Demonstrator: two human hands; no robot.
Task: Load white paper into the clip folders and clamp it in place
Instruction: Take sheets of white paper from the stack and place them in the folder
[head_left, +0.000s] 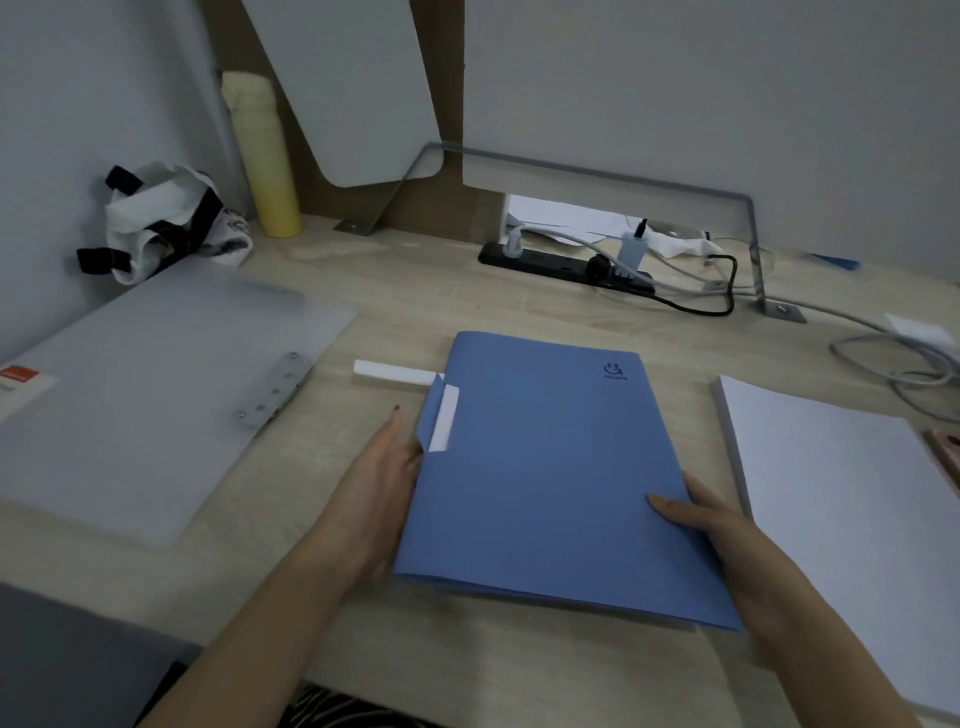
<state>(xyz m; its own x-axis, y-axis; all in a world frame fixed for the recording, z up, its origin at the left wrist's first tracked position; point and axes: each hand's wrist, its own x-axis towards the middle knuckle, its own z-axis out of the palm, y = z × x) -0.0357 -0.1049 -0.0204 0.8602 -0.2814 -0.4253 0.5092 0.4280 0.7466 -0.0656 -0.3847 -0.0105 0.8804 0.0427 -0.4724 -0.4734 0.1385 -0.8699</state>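
A closed blue folder (545, 467) lies on the wooden desk in front of me, a white label tab at its left edge. My left hand (376, 483) holds its left edge, fingers tucked under the cover. My right hand (711, 525) grips the right edge, thumb flat on the cover. A stack of white paper (841, 478) lies to the right. A translucent grey clip folder (150, 395) with a metal clamp bar (275, 384) lies at the left.
A white bar (392, 371) lies just beyond the blue folder's top left corner. At the back sit a black power strip (566, 267) with plugs and cables, a yellow bottle (265, 156) and a white bag with black straps (161, 218). A dark object (67, 654) fills the lower left corner.
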